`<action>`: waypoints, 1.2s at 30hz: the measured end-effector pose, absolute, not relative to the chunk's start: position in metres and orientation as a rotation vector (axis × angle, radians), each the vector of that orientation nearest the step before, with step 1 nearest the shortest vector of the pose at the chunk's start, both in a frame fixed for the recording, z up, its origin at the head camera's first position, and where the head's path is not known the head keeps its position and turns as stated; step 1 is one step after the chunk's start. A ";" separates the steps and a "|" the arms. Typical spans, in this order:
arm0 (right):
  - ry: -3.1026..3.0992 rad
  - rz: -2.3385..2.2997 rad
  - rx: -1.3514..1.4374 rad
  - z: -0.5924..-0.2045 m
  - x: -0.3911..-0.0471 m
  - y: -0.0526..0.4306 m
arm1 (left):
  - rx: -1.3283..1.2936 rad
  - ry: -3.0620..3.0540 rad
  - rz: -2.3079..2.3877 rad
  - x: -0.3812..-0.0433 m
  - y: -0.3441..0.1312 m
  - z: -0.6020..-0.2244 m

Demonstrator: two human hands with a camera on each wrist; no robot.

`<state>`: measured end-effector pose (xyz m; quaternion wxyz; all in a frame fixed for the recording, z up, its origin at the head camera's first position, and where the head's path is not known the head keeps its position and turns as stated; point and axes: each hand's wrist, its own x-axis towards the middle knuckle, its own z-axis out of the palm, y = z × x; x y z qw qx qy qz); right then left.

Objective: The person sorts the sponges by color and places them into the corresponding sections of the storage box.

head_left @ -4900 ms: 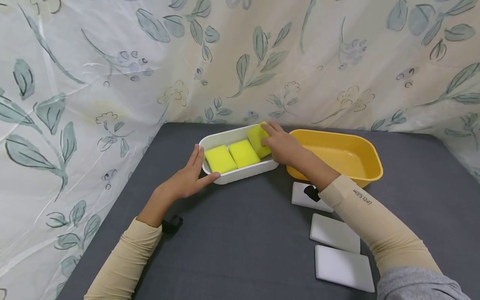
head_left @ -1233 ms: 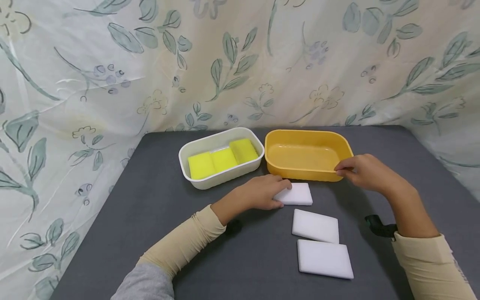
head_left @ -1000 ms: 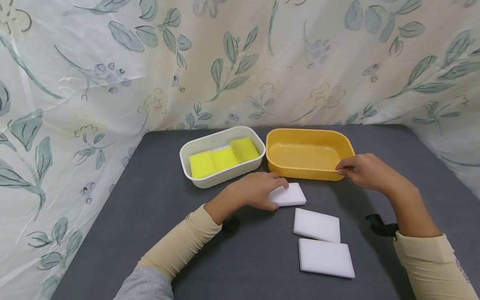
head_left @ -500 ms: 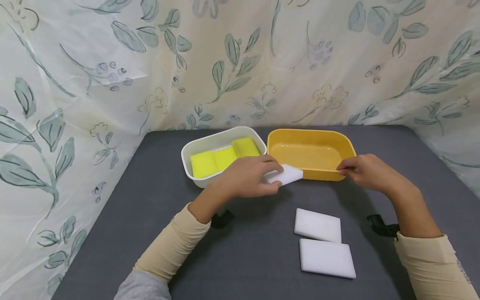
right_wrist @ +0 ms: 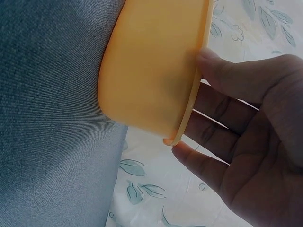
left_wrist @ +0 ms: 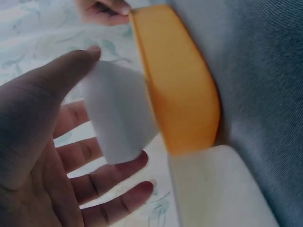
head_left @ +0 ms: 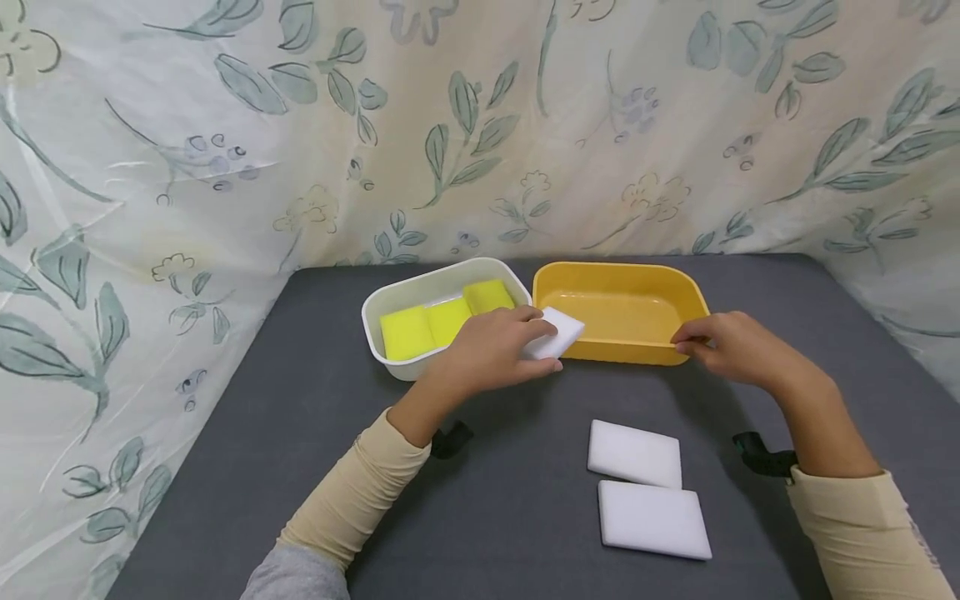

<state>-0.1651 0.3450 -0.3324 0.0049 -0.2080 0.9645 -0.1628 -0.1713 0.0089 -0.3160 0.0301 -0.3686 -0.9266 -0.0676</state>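
My left hand (head_left: pixel 491 346) grips a white melamine sponge (head_left: pixel 558 331) between thumb and fingers, tilted and raised above the table at the near left corner of the yellow tub (head_left: pixel 622 350). In the left wrist view the sponge (left_wrist: pixel 118 111) lies against the curled fingers, with the tub's wall (left_wrist: pixel 184 90) just beyond it. My right hand (head_left: pixel 738 346) pinches the tub's near right rim; in the right wrist view the thumb presses outside the rim (right_wrist: pixel 191 99) and fingers reach inside. The tub holds nothing visible.
Left of the tub, touching or nearly so, stands a white tub (head_left: pixel 382 333) with yellow sponges (head_left: pixel 408 332) in a row. Two more white sponges (head_left: pixel 634 452) lie on the dark cloth-covered table (head_left: pixel 510 500) nearer me. A floral curtain (head_left: pixel 480 125) hangs behind the table.
My left hand has lifted the white sponge off the table and carried it up to the yellow tub's edge, tilting it. Earlier, the right hand left the yellow sponge and took the yellow tub's rim.
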 end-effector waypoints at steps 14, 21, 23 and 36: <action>3.023 -0.499 -0.667 -0.332 -0.165 0.347 | -1.124 -2.952 -0.067 -0.167 0.019 -0.318; 3.017 -0.521 -0.672 -0.336 -0.163 0.347 | -1.119 -2.977 0.000 -0.166 0.021 -0.317; 3.023 -0.516 -0.659 -0.336 -0.163 0.346 | -1.119 -2.978 0.022 -0.166 0.023 -0.317; 3.027 -0.508 -0.663 -0.333 -0.165 0.343 | -1.118 -2.981 0.109 -0.171 0.030 -0.314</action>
